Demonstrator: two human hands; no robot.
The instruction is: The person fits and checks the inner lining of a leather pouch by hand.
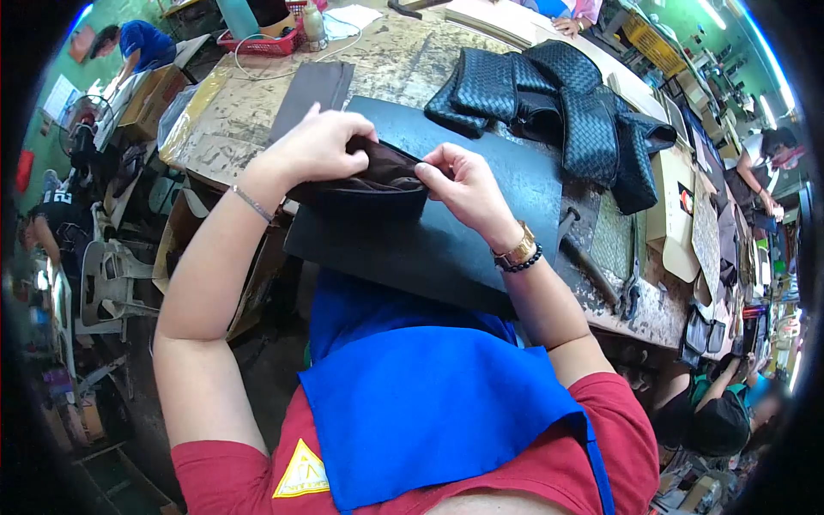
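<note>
A black leather pouch (369, 204) with a dark brown lining is held upright, its mouth spread toward me. My left hand (319, 148) grips the far left rim, its fingers curled at the opening and partly hidden. My right hand (463, 184) pinches the right end of the rim between thumb and fingers. Under the pouch is a smooth black board (489, 232), lying on the table and reaching over its near edge toward my blue apron (446, 412). Beyond my left hand lies a flat dark grey piece (313, 94).
Several woven black leather pieces (592, 129) are heaped behind the board. Right of it lie a hammer (592, 268) and scissors (633, 287) on the worn table (240, 120). A red basket (262, 45) stands at the back left. Other people sit around the workshop.
</note>
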